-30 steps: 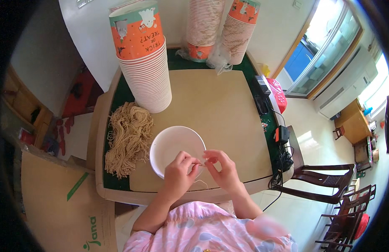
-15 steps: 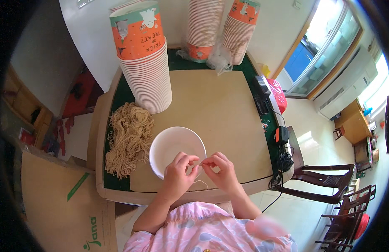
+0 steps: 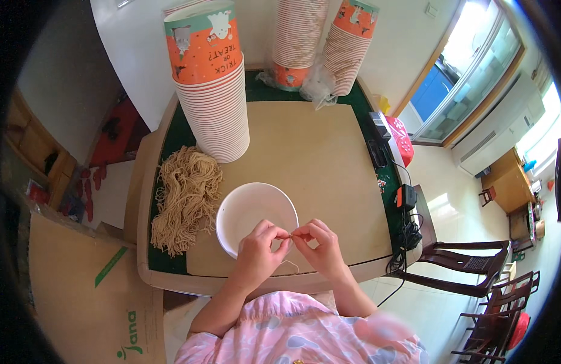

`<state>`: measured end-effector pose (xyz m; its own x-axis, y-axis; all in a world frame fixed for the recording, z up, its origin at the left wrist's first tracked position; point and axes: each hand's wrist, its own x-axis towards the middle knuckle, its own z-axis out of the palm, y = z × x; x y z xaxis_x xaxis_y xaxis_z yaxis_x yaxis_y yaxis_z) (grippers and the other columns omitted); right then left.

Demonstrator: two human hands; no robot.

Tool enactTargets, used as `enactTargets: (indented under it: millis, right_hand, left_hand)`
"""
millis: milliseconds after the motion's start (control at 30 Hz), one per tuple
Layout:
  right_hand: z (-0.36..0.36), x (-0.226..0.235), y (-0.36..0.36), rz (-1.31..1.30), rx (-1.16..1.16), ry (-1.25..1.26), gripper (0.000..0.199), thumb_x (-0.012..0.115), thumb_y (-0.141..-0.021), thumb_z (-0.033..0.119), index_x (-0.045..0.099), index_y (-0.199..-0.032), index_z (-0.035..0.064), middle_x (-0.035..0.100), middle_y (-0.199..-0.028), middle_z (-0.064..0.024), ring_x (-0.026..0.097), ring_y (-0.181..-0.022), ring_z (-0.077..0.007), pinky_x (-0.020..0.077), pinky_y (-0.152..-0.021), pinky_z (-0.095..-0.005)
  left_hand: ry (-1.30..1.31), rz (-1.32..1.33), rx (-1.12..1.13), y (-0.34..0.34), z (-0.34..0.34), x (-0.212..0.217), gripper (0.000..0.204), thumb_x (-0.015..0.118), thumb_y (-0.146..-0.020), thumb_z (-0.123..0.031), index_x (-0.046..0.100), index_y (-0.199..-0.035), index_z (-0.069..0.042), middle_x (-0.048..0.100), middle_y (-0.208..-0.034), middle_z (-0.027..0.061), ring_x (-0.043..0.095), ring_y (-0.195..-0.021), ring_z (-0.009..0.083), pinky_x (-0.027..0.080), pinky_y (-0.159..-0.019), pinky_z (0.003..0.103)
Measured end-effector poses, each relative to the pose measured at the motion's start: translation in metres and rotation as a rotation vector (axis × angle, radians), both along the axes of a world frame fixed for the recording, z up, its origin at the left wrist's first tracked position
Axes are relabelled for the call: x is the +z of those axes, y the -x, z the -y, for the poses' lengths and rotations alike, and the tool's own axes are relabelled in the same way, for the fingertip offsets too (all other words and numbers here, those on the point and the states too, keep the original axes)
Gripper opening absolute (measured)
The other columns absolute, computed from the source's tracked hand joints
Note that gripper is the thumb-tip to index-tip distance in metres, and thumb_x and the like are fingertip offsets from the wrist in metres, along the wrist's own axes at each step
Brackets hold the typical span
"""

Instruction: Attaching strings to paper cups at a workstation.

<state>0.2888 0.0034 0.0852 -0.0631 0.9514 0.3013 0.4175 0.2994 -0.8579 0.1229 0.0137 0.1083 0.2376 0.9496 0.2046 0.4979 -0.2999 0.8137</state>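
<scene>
Green-topped table [image 3: 171, 262] against a white wall [image 3: 389, 67]; two hands meeting at its near edge.
Nearest, pink patterned clothing [image 3: 292, 315]; above it, left hand [image 3: 260, 249] and right hand [image 3: 321, 247], thumb and forefinger of each pinched, tips touching or nearly so over the front right of a white tub [image 3: 250, 203]. Thin pale cord [image 3: 291, 263] curls below, between the hands; whatever sits in the pinch is too small to make out. Tub stands on a tan board [image 3: 329, 164]. Left of it, a heap of beige yarn [image 3: 186, 200]; behind that, a tall stack of nested buckets [image 3: 214, 115], end one orange and green. Right edge: black cables [image 3: 406, 235], dark wooden chair [image 3: 462, 261] beyond. Far edge: two more stacks [image 3: 353, 48], crumpled clear plastic [image 3: 320, 88] by their bases. Farther right, a doorway, blue cabinet [image 3: 429, 91] inside.
</scene>
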Motion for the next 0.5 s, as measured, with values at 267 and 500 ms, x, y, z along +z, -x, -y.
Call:
enactTargets:
  millis: [267,500]
  right_hand:
    - [-0.002,-0.002,0.000,0.018,-0.010,-0.006,0.011,0.069,-0.076,-0.003,0.066,-0.086,0.0016,0.062,-0.080,-0.0062,0.061,-0.075,-0.0168,0.0510,-0.066,-0.0269]
    - [-0.008,0.005,-0.006,0.060,0.110,-0.024,0.011,0.070,-0.075,0.001,0.067,-0.085,0.0047,0.060,-0.079,-0.0060,0.058,-0.074,-0.0173,0.0477,-0.064,-0.0303]
  left_hand:
    - [-0.038,-0.009,-0.008,-0.001,-0.001,-0.001,0.008,0.069,-0.076,-0.007,0.063,-0.081,-0.007,0.059,-0.082,0.0058,0.063,-0.067,0.0247,0.050,-0.058,0.036]
    - [-0.133,-0.068,0.021,-0.001,-0.002,-0.003,0.009,0.069,-0.076,-0.006,0.063,-0.082,-0.008,0.058,-0.082,0.0057,0.062,-0.067,0.0246,0.049,-0.057,0.036]
